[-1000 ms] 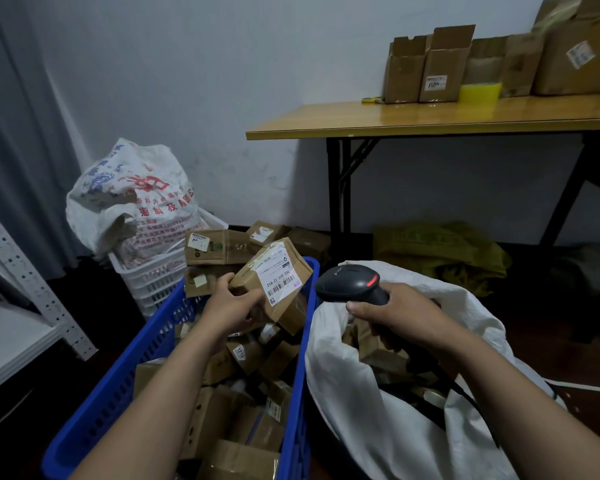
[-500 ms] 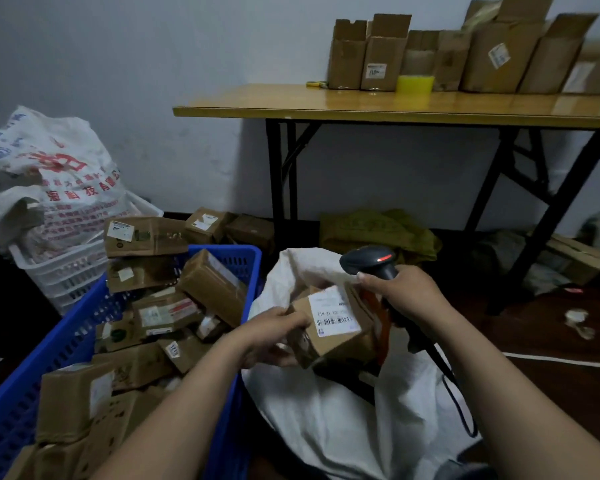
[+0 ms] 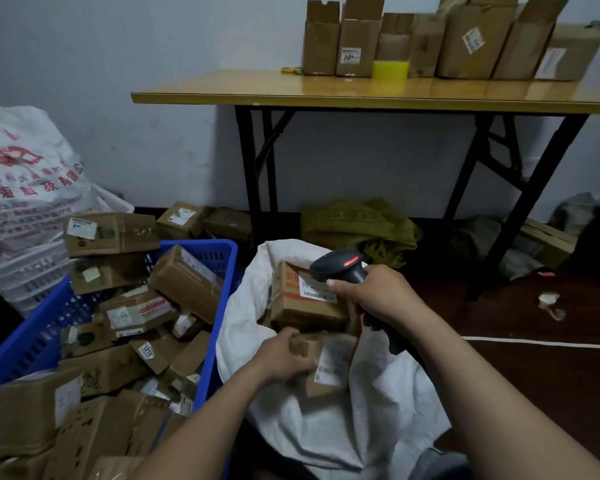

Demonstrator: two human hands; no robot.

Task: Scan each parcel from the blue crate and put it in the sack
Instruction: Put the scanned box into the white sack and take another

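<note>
Far left: printed bag slumped over a white basket, both against the wall.

Next right: crate, blue, piled with brown cartons lying at all angles, labels facing every way. Two cartons stack above its far rim.

Centre: my left hand reaches past the crate's right wall into the mouth of the sack. Its fingers are curled round the left end of the parcel, gripping it. I read the parcel as down inside the sack opening, label up, tilted. Just behind it in the sack lies a box with red print and a barcode label.

Right of centre: my right hand is wrapped tight on the handle of the scanner, which is dark, with a red strip on its head. The head sits over the box's label, nose pointing left.

Behind: table on black legs, a row of open cartons on top, a yellow roll among them. A green bag lies under it. Far right: white cord across the dark floor.
</note>
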